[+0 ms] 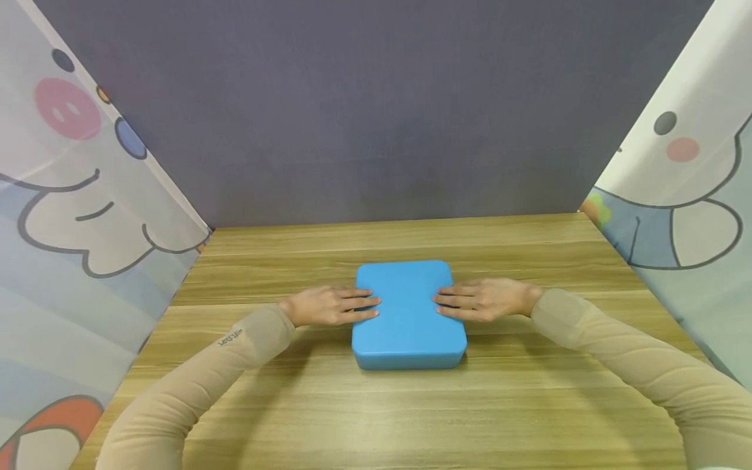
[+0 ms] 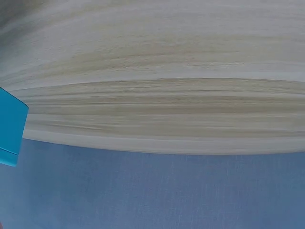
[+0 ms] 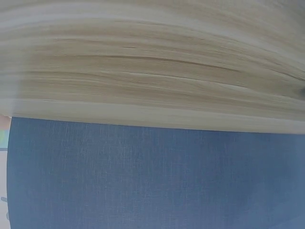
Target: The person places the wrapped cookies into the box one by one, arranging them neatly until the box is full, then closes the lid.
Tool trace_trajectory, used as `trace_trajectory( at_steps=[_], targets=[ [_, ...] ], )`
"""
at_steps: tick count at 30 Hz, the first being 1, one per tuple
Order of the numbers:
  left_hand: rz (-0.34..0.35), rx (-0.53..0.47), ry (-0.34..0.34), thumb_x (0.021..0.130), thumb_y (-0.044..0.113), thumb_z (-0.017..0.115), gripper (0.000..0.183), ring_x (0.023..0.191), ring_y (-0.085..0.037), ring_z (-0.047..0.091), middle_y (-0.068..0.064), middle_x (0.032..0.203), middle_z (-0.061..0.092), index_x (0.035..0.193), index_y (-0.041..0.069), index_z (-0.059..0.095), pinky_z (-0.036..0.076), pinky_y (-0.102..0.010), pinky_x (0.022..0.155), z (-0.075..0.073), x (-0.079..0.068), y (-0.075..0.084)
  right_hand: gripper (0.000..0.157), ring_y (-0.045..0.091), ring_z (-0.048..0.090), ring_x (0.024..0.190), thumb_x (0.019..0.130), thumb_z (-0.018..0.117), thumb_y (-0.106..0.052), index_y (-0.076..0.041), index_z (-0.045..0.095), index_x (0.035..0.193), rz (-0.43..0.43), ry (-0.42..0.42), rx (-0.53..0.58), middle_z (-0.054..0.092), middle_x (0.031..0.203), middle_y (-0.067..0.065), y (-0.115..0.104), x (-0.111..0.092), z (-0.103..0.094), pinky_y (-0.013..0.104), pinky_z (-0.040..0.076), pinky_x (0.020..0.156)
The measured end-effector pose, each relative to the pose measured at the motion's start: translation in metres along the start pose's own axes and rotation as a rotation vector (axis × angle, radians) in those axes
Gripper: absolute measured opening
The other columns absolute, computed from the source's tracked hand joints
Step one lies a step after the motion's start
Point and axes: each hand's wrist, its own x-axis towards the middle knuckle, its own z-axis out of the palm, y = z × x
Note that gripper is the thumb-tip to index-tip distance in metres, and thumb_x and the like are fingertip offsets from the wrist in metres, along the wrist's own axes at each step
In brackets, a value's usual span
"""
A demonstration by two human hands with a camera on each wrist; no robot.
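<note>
A blue box [image 1: 408, 313] with rounded corners lies flat on the wooden table, its smooth top facing up. From the left side, the left hand [image 1: 329, 305] reaches over the edge, its straight fingers resting on the top. Opposite it, the right hand [image 1: 487, 299] rests its extended fingers on the box's right part. Both thumbs are hidden in the head view. In the left wrist view, a corner of the blue box [image 2: 10, 126] shows at the left edge. The right wrist view shows neither the box nor the hand's fingers.
The wood-grain table [image 1: 411, 418] ends at a dark grey cloth wall [image 1: 382, 111] behind. Cartoon-printed curtains stand on both sides, the left curtain [image 1: 70, 215] and the right curtain [image 1: 693, 196]. Beige sleeves [image 1: 200, 378] cover both forearms.
</note>
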Motion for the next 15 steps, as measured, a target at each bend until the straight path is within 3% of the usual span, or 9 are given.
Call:
trace_trajectory(
  at_steps=[4, 6, 7, 8, 10, 13, 15],
  targets=[
    [-0.047, -0.069, 0.001, 0.078, -0.001, 0.068, 0.064, 0.124, -0.022, 0.048, -0.008, 0.138, 0.045, 0.136, 0.01, 0.043, 0.045, -0.03, 0.098, -0.001, 0.0, 0.001, 0.045, 0.024, 0.053, 0.117, 0.098, 0.016, 0.007, -0.004, 0.039, 0.136, -0.001, -0.006, -0.009, 0.053, 0.129, 0.01, 0.0, 0.001, -0.001, 0.032, 0.049, 0.092],
    [-0.148, -0.175, -0.005, 0.073, -0.005, 0.071, 0.066, 0.122, -0.024, 0.049, -0.009, 0.136, 0.047, 0.133, 0.007, 0.046, 0.045, -0.033, 0.098, -0.002, 0.001, 0.002, 0.046, 0.023, 0.052, 0.119, 0.099, 0.016, 0.006, -0.004, 0.035, 0.139, 0.019, -0.039, -0.023, 0.051, 0.132, 0.01, 0.0, 0.001, -0.001, 0.032, 0.048, 0.094],
    [-0.234, -0.245, -0.018, 0.072, -0.007, 0.071, 0.066, 0.121, -0.025, 0.05, -0.01, 0.136, 0.048, 0.132, 0.006, 0.048, 0.045, -0.035, 0.099, -0.002, 0.002, 0.002, 0.046, 0.023, 0.051, 0.12, 0.098, 0.019, 0.008, -0.004, 0.033, 0.14, 0.048, -0.064, -0.013, 0.049, 0.134, 0.01, 0.001, 0.002, -0.002, 0.033, 0.048, 0.095],
    [-0.348, -0.339, -0.035, 0.074, -0.007, 0.069, 0.062, 0.12, -0.026, 0.051, -0.011, 0.135, 0.049, 0.131, 0.006, 0.049, 0.046, -0.035, 0.097, -0.001, 0.003, 0.002, 0.048, 0.023, 0.049, 0.122, 0.096, 0.023, 0.009, -0.004, 0.031, 0.141, 0.103, -0.097, 0.021, 0.047, 0.136, 0.01, 0.001, 0.002, -0.003, 0.034, 0.047, 0.096],
    [-0.652, -0.626, -0.069, 0.082, -0.004, 0.062, 0.052, 0.114, -0.028, 0.055, -0.013, 0.136, 0.048, 0.132, 0.004, 0.049, 0.047, -0.038, 0.095, 0.001, 0.009, 0.001, 0.059, 0.025, 0.046, 0.125, 0.089, 0.034, 0.015, -0.004, 0.025, 0.144, 0.291, -0.176, 0.161, 0.041, 0.141, 0.012, 0.001, 0.003, -0.003, 0.038, 0.045, 0.098],
    [-1.157, -1.151, -0.067, 0.097, 0.013, 0.044, 0.042, 0.12, -0.031, 0.05, -0.013, 0.141, 0.041, 0.137, 0.003, 0.041, 0.042, -0.042, 0.101, 0.004, 0.022, -0.003, 0.064, 0.032, 0.044, 0.125, 0.086, 0.046, 0.011, -0.002, 0.023, 0.144, 0.757, -0.202, 0.545, 0.037, 0.142, 0.018, 0.002, 0.012, -0.002, 0.045, 0.042, 0.098],
    [-1.426, -1.418, -0.016, 0.101, 0.024, 0.036, 0.044, 0.123, -0.032, 0.046, -0.013, 0.144, 0.038, 0.14, 0.003, 0.036, 0.038, -0.044, 0.103, 0.007, 0.03, -0.005, 0.055, 0.037, 0.041, 0.125, 0.094, 0.046, -0.002, -0.001, 0.023, 0.144, 1.1, -0.139, 0.866, 0.034, 0.143, 0.022, 0.002, 0.02, 0.002, 0.05, 0.04, 0.1]
  ],
)
